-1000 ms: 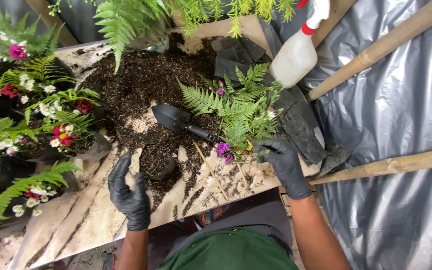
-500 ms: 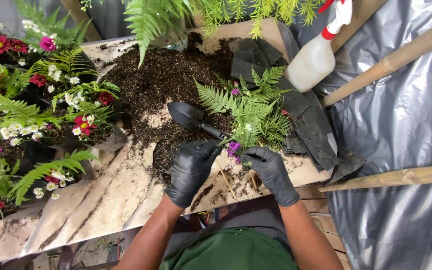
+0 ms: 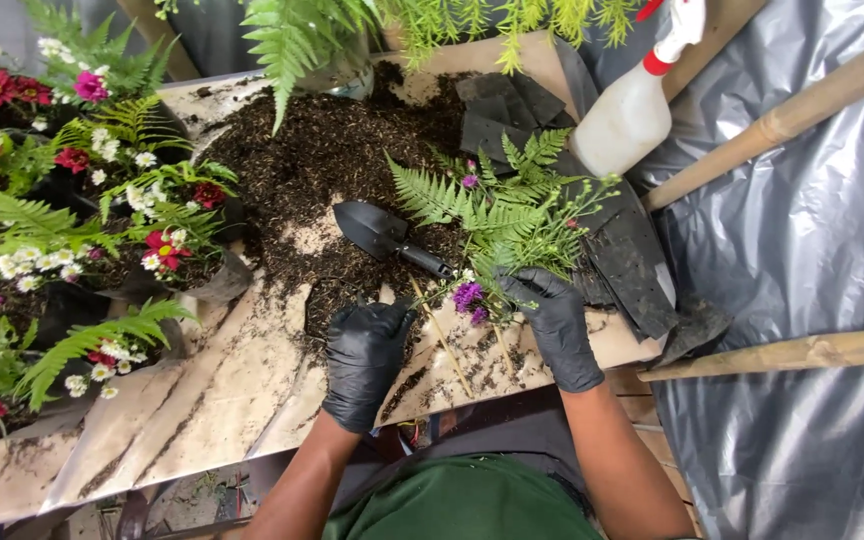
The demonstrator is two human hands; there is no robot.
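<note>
Both hands wear black gloves. My right hand [image 3: 550, 318] grips a bunch of fern fronds and purple flowers [image 3: 497, 215] by the stems, low over the table. My left hand [image 3: 364, 352] rests curled on the table edge beside a small dark pot that it mostly hides; whether it grips the pot is unclear. A black hand trowel [image 3: 384, 235] lies on the heap of dark soil [image 3: 312, 150] just beyond both hands, handle pointing at my right hand. Thin pale stems [image 3: 442, 335] lie between the hands.
Potted ferns with red, pink and white flowers [image 3: 62, 220] crowd the left side. A white spray bottle with a red collar [image 3: 627, 115] leans at the back right. Black plastic pots [image 3: 627, 260] lie right of the bunch. Bamboo poles [image 3: 792, 110] cross grey sheeting.
My left hand came in from the left to the small pot near my right hand. The right hand has lifted the fern and flower bunch slightly.
</note>
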